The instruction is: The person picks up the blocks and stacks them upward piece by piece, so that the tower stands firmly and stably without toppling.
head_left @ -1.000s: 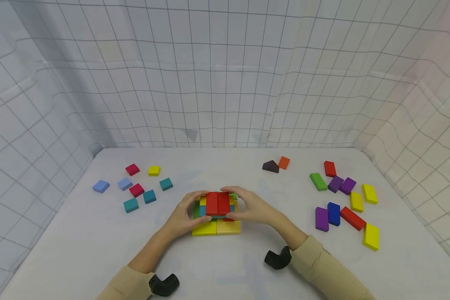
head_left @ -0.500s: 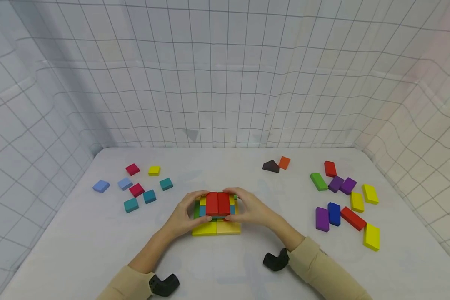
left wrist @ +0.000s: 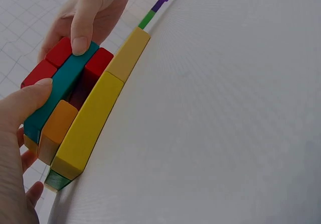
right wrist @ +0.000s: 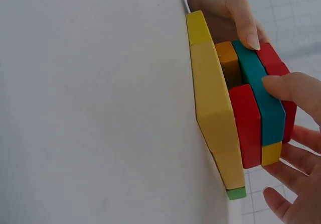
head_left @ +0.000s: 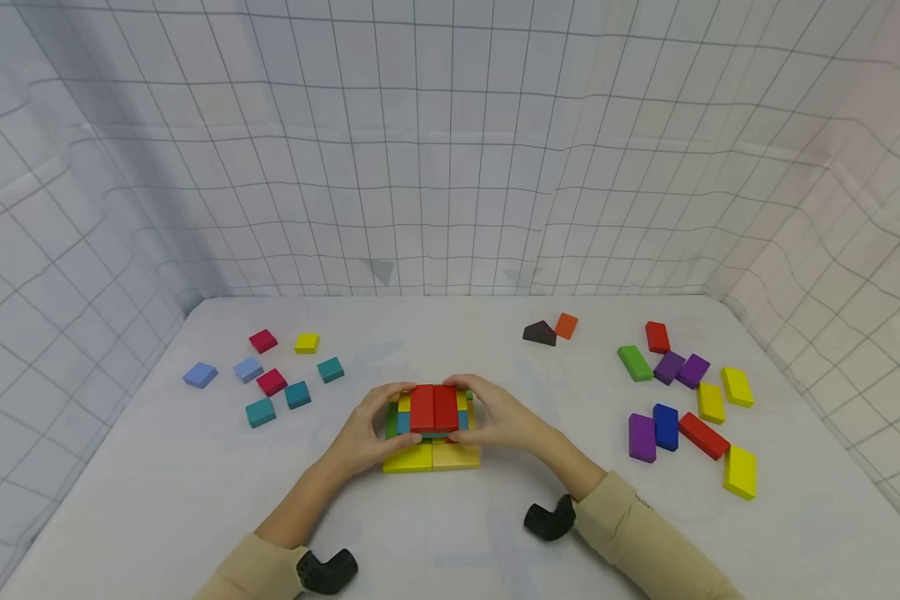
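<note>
The block stack (head_left: 423, 408) is sitting between the left hand (head_left: 362, 432) and right hand (head_left: 499, 418). Both are gripping its upper part.

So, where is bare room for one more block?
Bare table: between the forearms, nearer than the stack, and behind it towards the gridded cloth. Crowded: the blocks at right, and the stack's sides, held by left hand and right hand.

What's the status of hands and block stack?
Left hand, right hand: gripping block stack from either side. Two red blocks side by side on top. Loose blocks lie apart, none blocking.
</note>
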### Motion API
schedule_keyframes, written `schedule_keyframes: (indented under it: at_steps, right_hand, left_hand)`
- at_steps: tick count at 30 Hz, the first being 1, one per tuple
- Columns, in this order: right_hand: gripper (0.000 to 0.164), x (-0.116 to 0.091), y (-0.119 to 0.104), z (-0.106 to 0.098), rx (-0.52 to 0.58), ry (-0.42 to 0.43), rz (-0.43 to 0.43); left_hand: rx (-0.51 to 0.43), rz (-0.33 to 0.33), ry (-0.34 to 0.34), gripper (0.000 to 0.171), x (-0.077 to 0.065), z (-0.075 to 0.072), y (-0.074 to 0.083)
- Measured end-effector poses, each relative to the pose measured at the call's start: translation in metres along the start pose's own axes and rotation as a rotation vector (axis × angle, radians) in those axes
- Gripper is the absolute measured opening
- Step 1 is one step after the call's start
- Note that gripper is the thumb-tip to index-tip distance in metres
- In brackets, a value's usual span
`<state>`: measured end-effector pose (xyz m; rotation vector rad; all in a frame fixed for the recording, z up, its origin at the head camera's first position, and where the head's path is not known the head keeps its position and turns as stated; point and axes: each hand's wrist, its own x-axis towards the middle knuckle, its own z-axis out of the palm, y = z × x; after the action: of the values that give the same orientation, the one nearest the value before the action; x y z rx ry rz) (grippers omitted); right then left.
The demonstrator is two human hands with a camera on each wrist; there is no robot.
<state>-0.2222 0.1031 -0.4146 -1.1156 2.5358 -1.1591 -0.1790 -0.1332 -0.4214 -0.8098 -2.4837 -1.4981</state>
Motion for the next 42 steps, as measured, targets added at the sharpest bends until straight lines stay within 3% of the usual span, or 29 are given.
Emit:
schedule_keyframes:
  at_steps: [6,12,17,22,25,29,42]
  right_hand:
    - [0.068,-0.030,0.007,-0.034,-0.017,0.050,0.100]
    - [0.053,-0.095,0.042,-0.088,-0.087,0.102,0.160]
    - [0.042,-0.148,0.067,-0.120,-0.159,0.069,0.178]
    - [0.045,-0.177,0.081,-0.134,-0.125,0.011,0.174]
    - [0.048,-0.183,0.083,-0.136,-0.111,-0.030,0.159]
    - [0.041,-0.180,0.085,-0.134,-0.181,-0.031,0.170]
    - [0.030,-0.152,0.086,-0.111,-0.251,0.191,0.234]
  left_hand:
    - [-0.001,0.001,0.006,0.059,0.000,0.001,-0.001]
    - [-0.001,0.010,0.010,0.060,0.000,0.001,-0.002]
    - [0.000,0.002,0.005,0.060,0.000,0.001,-0.001]
    - [-0.002,-0.011,0.001,0.061,0.000,0.001,0.000]
    - [-0.002,-0.015,-0.003,0.061,0.000,0.001,0.000]
    - [-0.005,-0.021,-0.002,0.061,-0.001,0.001,0.001]
    - [-0.010,-0.021,-0.003,0.060,0.000,0.001,0.000]
